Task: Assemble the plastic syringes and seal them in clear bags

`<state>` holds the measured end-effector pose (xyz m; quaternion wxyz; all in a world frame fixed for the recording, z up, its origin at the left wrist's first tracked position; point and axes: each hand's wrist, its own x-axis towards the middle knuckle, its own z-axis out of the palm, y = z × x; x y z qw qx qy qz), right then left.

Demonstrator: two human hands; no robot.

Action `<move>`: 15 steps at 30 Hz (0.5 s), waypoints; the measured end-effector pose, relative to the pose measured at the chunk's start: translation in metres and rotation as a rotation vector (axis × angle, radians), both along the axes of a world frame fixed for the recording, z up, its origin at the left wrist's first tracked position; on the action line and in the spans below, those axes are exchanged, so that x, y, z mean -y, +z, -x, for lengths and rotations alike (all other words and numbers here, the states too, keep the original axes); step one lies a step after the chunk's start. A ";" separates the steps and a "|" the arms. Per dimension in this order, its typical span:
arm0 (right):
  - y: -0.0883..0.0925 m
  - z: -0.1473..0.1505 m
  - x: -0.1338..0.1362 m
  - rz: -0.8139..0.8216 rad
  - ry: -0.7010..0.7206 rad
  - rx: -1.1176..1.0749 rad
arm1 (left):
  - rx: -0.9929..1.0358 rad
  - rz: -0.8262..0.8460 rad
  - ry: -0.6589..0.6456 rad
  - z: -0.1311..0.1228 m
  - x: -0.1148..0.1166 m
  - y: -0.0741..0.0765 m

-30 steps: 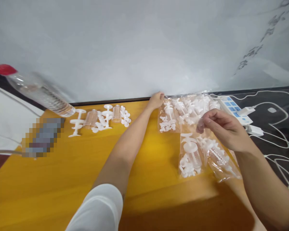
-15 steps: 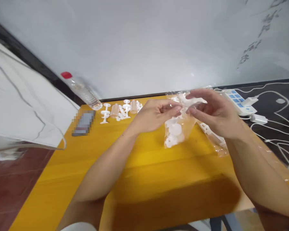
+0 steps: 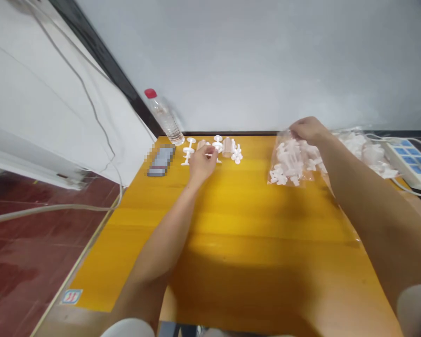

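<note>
My right hand (image 3: 309,130) grips the top edge of a clear plastic bag (image 3: 286,158) full of white plastic parts. The bag's lower end rests on the table. At the back left, my left hand (image 3: 203,164) is pinched closed among white plastic pieces; whatever is between its fingertips is too small to make out. White plunger-like pieces stand beside it, one (image 3: 189,150) to its left and another (image 3: 217,142) just behind its fingers. A clear pinkish cylinder (image 3: 227,148) and small white lobed parts (image 3: 236,153) sit to its right.
A red-capped water bottle (image 3: 165,119) leans against the wall, behind a blurred phone (image 3: 161,160). More bagged white parts (image 3: 373,154) and a power strip (image 3: 412,164) with cables are at the right. The yellow table (image 3: 231,224) meets a whiteboard (image 3: 238,61) at the back.
My hands have separated: the left went leftward to the white pieces, while the right keeps the bag, now at the table's back. The view has shifted left.
</note>
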<state>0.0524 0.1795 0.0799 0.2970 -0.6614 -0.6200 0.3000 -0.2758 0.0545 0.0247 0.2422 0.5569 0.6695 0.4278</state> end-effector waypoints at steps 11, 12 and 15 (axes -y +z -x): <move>0.001 0.005 -0.032 -0.001 0.011 0.557 | -0.755 -0.175 -0.042 -0.022 -0.033 -0.027; 0.001 0.014 -0.033 -0.047 0.013 0.601 | -0.792 -0.183 -0.062 -0.020 -0.034 -0.030; -0.008 0.056 -0.040 -0.233 0.144 0.671 | -0.814 -0.221 -0.078 -0.014 -0.042 -0.039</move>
